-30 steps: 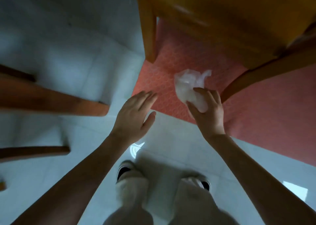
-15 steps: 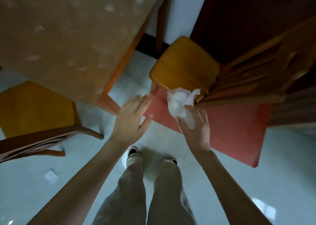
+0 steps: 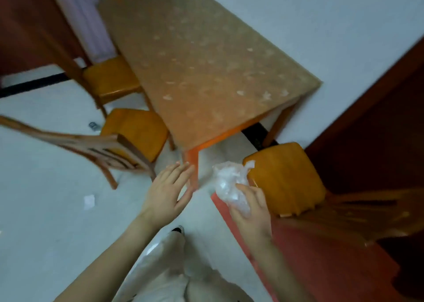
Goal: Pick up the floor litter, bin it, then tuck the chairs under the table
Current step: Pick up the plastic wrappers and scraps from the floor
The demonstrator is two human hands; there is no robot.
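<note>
My right hand (image 3: pixel 250 212) grips a crumpled clear plastic bag (image 3: pixel 229 182), held up in front of me near the corner of the table (image 3: pixel 206 67). My left hand (image 3: pixel 167 191) hovers beside it with straight fingers and holds nothing. Three wooden chairs with yellow seats stand pulled out: one to the right (image 3: pixel 286 177), one to the left (image 3: pixel 135 132), and one further back on the left (image 3: pixel 110 77). A small white scrap of paper (image 3: pixel 89 202) lies on the floor at the left. A small dark item (image 3: pixel 93 125) lies near the left chair.
A red mat (image 3: pixel 321 267) covers the floor at the right, under the right chair. A dark wooden door (image 3: pixel 378 118) stands at the right and a white wall behind the table. My legs and one shoe (image 3: pixel 179 229) show below on the white tiles.
The view has risen from floor level to looking down at the table top. My right hand has lifted the plastic bag off the red mat. The left hand stayed beside it, empty.
</note>
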